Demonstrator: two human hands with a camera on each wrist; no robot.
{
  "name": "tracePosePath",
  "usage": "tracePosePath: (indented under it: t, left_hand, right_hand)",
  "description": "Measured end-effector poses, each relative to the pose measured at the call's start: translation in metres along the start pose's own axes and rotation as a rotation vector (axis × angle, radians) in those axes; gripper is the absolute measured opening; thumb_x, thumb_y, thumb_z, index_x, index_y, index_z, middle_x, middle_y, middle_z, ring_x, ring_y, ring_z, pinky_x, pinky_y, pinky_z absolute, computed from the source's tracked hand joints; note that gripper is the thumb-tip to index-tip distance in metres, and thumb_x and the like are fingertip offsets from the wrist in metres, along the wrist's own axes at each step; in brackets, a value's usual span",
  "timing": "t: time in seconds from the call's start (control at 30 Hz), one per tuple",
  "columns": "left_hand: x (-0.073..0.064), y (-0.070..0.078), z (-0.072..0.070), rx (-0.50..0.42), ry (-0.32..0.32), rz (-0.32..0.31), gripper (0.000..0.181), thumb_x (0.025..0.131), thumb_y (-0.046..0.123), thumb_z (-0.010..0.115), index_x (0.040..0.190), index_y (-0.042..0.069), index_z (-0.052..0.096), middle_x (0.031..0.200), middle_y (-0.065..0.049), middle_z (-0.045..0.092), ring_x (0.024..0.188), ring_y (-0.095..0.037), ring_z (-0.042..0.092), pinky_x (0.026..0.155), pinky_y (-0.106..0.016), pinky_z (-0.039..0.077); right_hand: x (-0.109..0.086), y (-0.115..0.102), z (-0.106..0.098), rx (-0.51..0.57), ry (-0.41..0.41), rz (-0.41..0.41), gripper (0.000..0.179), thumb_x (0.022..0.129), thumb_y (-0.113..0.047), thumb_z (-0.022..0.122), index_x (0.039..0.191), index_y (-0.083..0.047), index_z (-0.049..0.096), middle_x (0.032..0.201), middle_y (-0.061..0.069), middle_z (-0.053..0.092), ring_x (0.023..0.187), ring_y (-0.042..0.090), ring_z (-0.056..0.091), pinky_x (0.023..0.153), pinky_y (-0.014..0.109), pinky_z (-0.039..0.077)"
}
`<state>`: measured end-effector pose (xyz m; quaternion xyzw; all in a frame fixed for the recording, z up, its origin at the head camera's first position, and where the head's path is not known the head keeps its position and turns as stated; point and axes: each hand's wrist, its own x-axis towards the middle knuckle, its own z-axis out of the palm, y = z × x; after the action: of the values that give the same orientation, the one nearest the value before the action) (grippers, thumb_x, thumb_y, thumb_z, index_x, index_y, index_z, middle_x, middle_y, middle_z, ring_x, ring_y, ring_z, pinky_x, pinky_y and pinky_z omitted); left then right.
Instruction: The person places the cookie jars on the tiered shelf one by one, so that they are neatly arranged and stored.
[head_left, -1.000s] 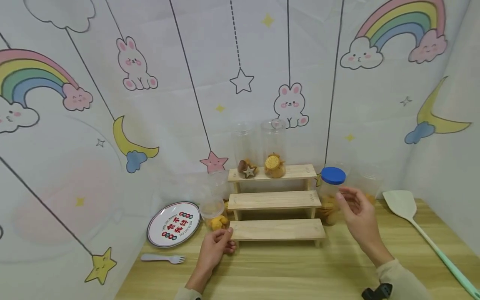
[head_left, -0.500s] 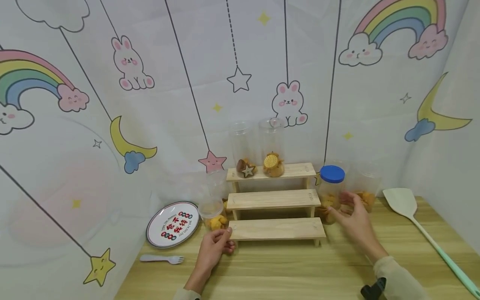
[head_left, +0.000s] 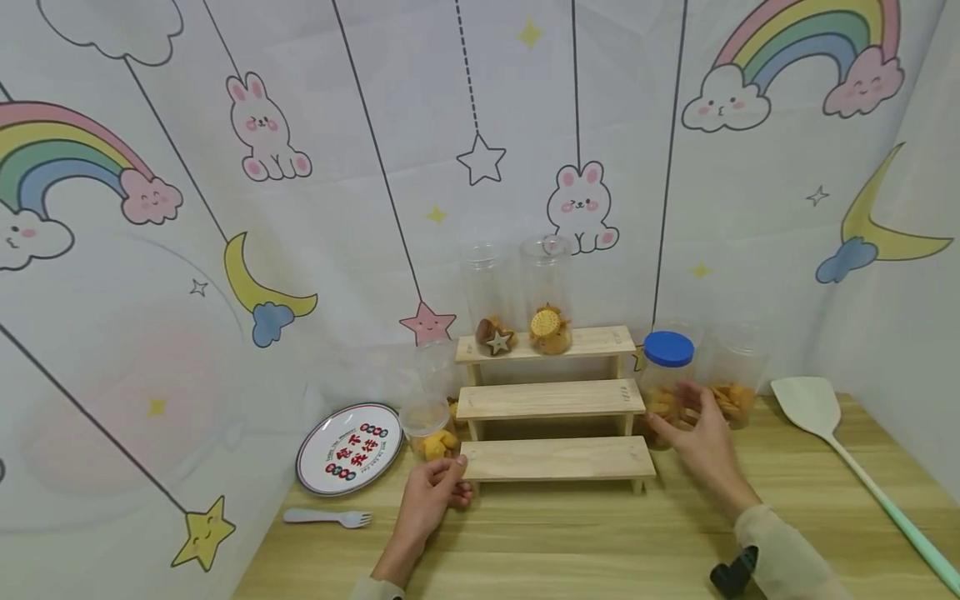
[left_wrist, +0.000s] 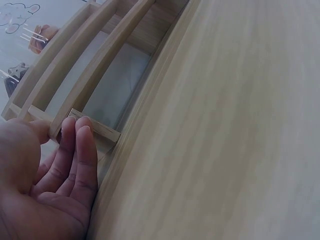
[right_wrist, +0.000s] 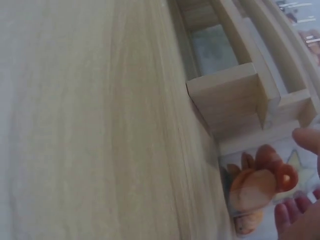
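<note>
At the left, my left hand (head_left: 426, 498) pinches the end of the lowest step of a wooden three-step display stand (head_left: 555, 458). The left wrist view shows its thumb above the board and fingertips at its edge. At the right, my right hand (head_left: 705, 442) has thumb and fingers curved around the lower part of a clear jar of cookies with a blue lid (head_left: 669, 349). The jar stands upright beside the stand. In the right wrist view its cookies (right_wrist: 255, 190) show close to the fingertips, with most of the hand outside the frame.
Two clear jars (head_left: 547, 283) with cookies stand on the top step. Lidless jars stand left (head_left: 431, 425) and right (head_left: 733, 375) of the stand. A plate (head_left: 348, 450) and fork (head_left: 330, 518) lie left. A long-handled spatula (head_left: 810, 404) lies far right.
My right hand has come down and leftward from beside the blue-lidded jar's upper part to around its lower part. The left hand keeps its place at the stand.
</note>
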<state>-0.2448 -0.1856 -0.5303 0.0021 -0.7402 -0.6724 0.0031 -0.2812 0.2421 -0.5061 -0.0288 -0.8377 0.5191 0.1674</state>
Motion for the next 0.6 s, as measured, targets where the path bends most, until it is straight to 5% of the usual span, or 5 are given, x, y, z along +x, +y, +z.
tracePosePath:
  t: [0.2,0.6]
  left_hand:
    - [0.000,0.000,0.000,-0.001,-0.005,-0.003,0.043,0.109,0.032,0.068,0.112,-0.012,0.071,0.085,-0.017,0.079,0.070,-0.013,0.074,0.066,-0.025,0.068]
    - [0.000,-0.002,0.000,-0.001,-0.002,0.006,0.045,0.108,0.034,0.069,0.110,-0.011,0.072,0.086,-0.020,0.079,0.069,-0.014,0.074,0.066,-0.027,0.068]
  right_hand:
    - [-0.005,0.001,-0.002,0.024,0.040,-0.019,0.087,0.095,-0.037,0.087,0.160,-0.003,0.041,0.156,0.021,0.052,0.138,0.039,0.052,0.094,0.008,0.046]
    - [-0.021,-0.024,-0.026,-0.007,0.159,-0.086,0.083,0.091,-0.033,0.091,0.154,-0.004,0.047,0.146,0.015,0.057,0.120,0.018,0.051,0.094,0.015,0.045]
